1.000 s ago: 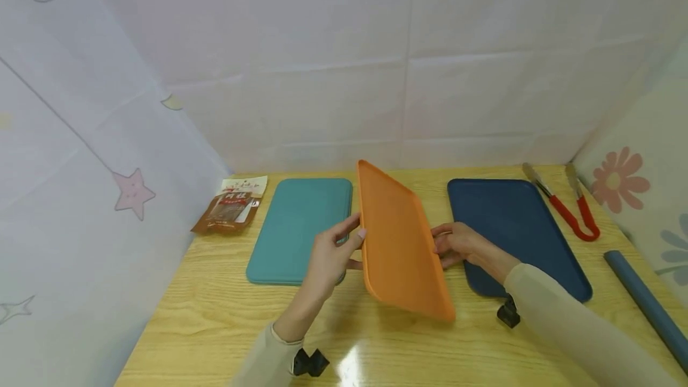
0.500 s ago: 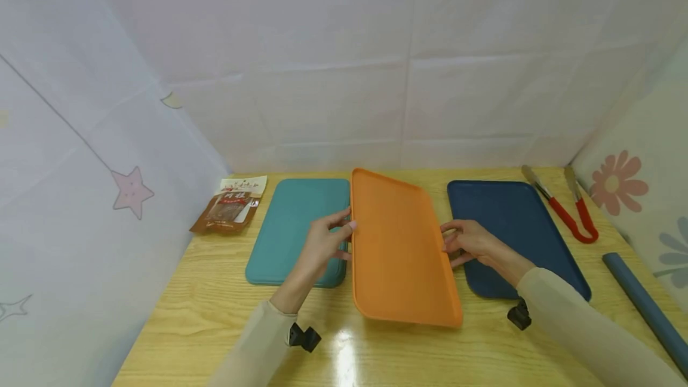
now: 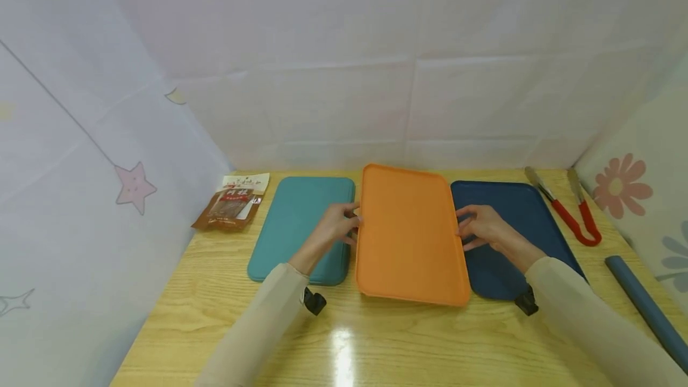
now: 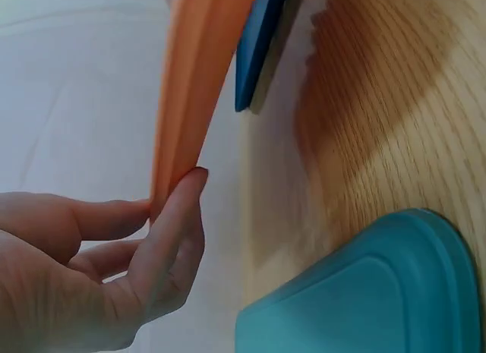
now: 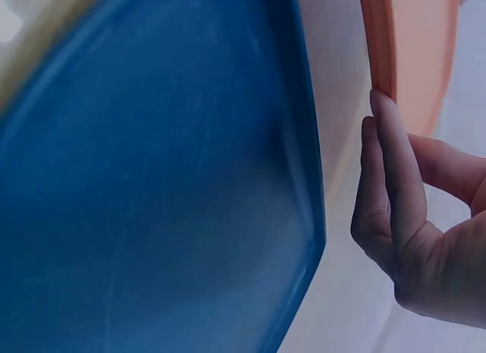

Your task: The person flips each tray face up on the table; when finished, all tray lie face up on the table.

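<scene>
Held above the table between both hands is an orange tray [image 3: 411,235], its inner face turned up toward the head camera. My left hand [image 3: 340,224] pinches its left rim, thumb on one side and fingers beneath, as the left wrist view shows on the orange edge [image 4: 186,102]. At the opposite rim my right hand [image 3: 481,226] pinches the tray between thumb and fingertips; the right wrist view has this orange edge [image 5: 380,49] too. A teal tray [image 3: 301,226] lies to the left, partly behind my left hand. A navy tray [image 3: 510,220] lies to the right, below my right hand.
Brown and white food packets [image 3: 231,203] lie at the table's back left. Red-handled tongs [image 3: 577,220] rest beyond the navy tray. A grey-blue roll or bar [image 3: 647,309] lies along the right side. Printed cloth walls [image 3: 344,76] surround the wooden table [image 3: 408,345].
The orange tray has turned from a steep sideways tilt to nearly level, its inner face now showing more fully. My right hand has moved slightly right and up with its rim.
</scene>
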The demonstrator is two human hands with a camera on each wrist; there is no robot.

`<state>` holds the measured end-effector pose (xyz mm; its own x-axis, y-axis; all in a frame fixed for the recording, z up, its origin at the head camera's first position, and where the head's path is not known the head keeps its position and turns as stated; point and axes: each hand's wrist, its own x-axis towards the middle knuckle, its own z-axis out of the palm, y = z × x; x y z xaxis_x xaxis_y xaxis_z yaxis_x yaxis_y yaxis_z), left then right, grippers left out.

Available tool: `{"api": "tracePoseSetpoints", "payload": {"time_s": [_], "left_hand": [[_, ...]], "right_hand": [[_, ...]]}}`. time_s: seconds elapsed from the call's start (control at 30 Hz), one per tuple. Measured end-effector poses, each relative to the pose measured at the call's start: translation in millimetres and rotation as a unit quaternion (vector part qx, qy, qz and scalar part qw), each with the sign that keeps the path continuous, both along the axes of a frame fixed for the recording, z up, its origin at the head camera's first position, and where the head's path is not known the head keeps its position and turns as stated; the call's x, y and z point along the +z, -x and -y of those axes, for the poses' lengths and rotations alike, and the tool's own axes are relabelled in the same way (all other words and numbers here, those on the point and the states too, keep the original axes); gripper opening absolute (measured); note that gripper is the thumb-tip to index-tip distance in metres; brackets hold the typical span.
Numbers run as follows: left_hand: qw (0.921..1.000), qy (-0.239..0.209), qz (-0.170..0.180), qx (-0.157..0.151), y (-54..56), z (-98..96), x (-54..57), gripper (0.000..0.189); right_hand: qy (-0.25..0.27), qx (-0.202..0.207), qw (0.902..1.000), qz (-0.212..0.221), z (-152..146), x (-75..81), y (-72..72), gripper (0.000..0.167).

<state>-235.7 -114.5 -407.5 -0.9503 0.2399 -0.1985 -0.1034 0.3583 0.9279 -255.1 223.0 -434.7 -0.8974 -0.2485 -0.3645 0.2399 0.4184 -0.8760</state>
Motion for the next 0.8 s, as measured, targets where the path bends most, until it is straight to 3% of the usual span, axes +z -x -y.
{"api": "tracePoseSetpoints", "payload": {"time_s": [0.13, 0.23, 0.5, 0.67, 0.8], "left_hand": [[0.9988, 0.024, 0.013, -0.039, 8.3, -2.5, -6.9, 0.054], [0.9978, 0.045, 0.011, -0.048, 12.3, -3.8, -11.4, 0.055], [0.9947, 0.100, -0.001, -0.024, 26.3, -8.4, -27.0, 0.046], [0.9860, 0.160, -0.042, -0.023, 32.4, -14.3, -36.8, 0.016], [0.9824, 0.179, -0.051, -0.019, 34.5, -18.5, -40.3, 0.033]], "right_hand": [[-0.018, 0.007, 0.9997, -0.014, -4, -0.2, 4.6, 0.059], [-0.030, 0.013, 0.9992, -0.022, -3, -2.2, 8.6, 0.058], [-0.048, 0.005, 0.9985, -0.026, 5, -5.0, 19.1, 0.058], [-0.064, -0.001, 0.9976, -0.026, 9, -9.5, 23.2, 0.057], [-0.072, -0.002, 0.9971, -0.025, 10, -10.9, 25.4, 0.056]]}}
